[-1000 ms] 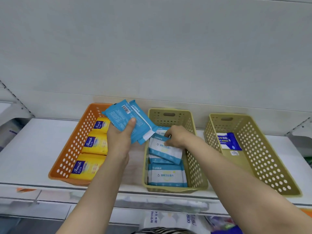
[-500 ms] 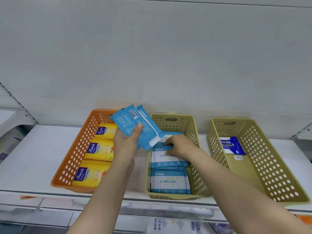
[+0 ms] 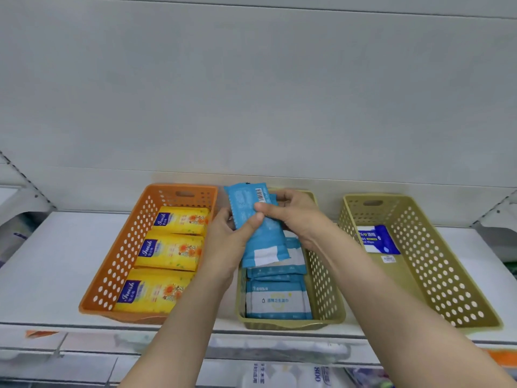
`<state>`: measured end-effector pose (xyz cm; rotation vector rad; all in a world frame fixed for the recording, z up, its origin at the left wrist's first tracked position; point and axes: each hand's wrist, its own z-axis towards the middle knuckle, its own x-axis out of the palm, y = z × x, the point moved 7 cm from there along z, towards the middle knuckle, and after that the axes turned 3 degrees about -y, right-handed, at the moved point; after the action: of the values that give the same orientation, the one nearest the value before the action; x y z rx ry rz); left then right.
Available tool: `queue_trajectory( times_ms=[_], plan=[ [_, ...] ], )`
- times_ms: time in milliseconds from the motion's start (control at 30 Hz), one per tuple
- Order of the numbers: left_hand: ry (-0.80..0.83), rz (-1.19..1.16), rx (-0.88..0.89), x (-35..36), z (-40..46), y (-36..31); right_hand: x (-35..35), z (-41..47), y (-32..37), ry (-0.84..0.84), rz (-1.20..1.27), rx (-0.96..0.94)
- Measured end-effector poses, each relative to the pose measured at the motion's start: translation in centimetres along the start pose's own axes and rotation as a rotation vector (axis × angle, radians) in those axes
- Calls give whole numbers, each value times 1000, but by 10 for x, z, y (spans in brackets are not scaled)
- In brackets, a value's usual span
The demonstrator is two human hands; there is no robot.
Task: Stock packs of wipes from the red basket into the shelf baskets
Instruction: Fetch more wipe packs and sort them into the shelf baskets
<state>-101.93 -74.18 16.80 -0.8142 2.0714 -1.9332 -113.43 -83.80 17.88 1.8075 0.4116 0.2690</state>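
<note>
With both hands gripping blue wipe packs (image 3: pixel 258 228) above the middle olive basket (image 3: pixel 326 289), left hand (image 3: pixel 223 245) thumb-pinching from beneath, right hand (image 3: pixel 293 217) curled round the far end, probably peeling one off to lay atop stacked packs (image 3: pixel 278 299).

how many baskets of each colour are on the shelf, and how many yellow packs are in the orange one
Orange basket: 1
Olive baskets: 2, the middle one and the right one
Yellow packs in the orange basket: 3, at the back, in the middle and at the front
Total: 3 baskets, 3 yellow packs
</note>
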Motion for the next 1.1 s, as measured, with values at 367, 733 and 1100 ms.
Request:
queue_trajectory(
  times_ms=[367,733,1100],
  plan=[
    [-30,33,2,-8,5,1,0,-3,-2,-17,96,17],
    [-253,-76,97,-32,8,-10,-47,-1,21,-328,236,-118],
    [-76,-162,6,-6,3,-3,-5,-12,7,-32,-132,-118]
  ],
)
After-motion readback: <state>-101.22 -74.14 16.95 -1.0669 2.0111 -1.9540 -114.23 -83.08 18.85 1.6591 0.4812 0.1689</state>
